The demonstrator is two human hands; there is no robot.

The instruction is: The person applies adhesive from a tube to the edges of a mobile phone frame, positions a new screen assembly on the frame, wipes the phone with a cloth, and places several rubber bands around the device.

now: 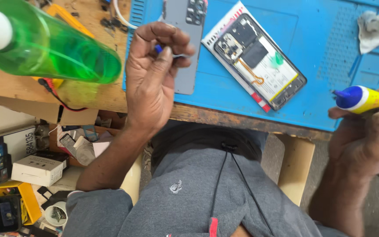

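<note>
Left hand is up over the mat's near-left corner, fingers curled in, thumb and forefinger pinching a tiny blue cap — kept clear of the work, it seems. Right hand sits off the bench's edge at the right, wrapped round a yellow glue tube, its blue nozzle aimed left toward the open phone. The phone lies face down on a card, back off, battery and orange flex exposed. The grey back cover lies beside it, partly behind the left hand. A green bottle, blurred, looms top left. The tube's tail and right fingertips are cut off by the frame; whether the nozzle is open, I can't tell.
</note>
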